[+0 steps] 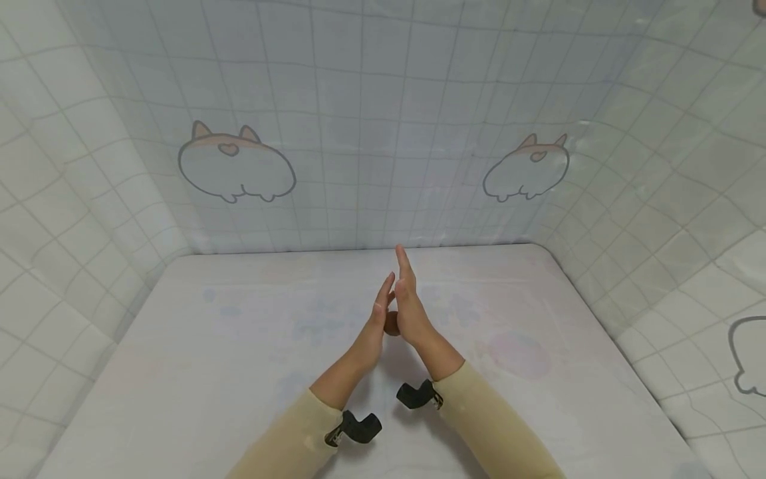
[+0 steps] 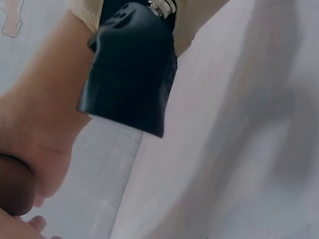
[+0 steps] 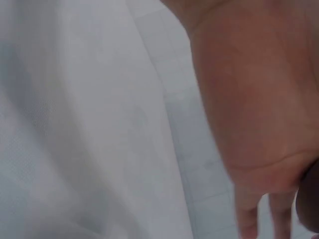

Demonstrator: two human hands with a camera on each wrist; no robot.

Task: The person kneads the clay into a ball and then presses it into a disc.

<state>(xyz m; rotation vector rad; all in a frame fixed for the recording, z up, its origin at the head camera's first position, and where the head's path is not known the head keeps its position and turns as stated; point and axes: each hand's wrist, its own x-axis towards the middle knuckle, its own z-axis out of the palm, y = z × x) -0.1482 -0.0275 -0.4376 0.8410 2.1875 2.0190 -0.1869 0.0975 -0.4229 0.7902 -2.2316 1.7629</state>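
Observation:
A small brown ball [image 1: 391, 324] sits between my two palms, above the white cloth-covered table. My left hand [image 1: 372, 329] lies against its left side, fingers extended up and forward. From the other side my right hand [image 1: 411, 313] presses on it with straight fingers, its fingertips reaching farther forward than the left ones. The fingers of both hands come close together beyond the ball. In the left wrist view the ball [image 2: 16, 186] shows at the left edge between the hands. Only part of the ball [image 3: 309, 199] appears at the right edge of the right wrist view, beside a palm.
The table [image 1: 197, 359] has a pale cloth with faint coloured prints. White grid-patterned sheets with cartoon animal drawings form a back wall [image 1: 383, 133] and side walls. Black camera mounts [image 1: 361, 428] stick out inward from both sleeved wrists and stand near each other.

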